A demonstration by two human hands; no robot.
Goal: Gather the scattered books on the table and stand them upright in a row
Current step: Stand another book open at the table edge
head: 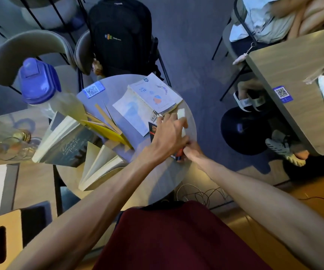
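Note:
On the small round table [157,182] a dark-covered book [153,131] lies at the right edge, mostly hidden under my hands. My left hand [169,133] grips its top and pale page edge; my right hand [191,152] pinches its near corner. Beyond it two white illustrated books [155,96] lie flat, one on the other. At the left several books stand upright with their pages fanned: a yellow one [108,129], a dark-covered one [67,143] and a cream one [100,164].
A large bottle with a purple lid [40,82] stands at the table's left. Chairs and a black backpack [122,36] are behind. Another table [297,90] with a seated person's feet under it is at right. Cables [200,193] lie on the floor.

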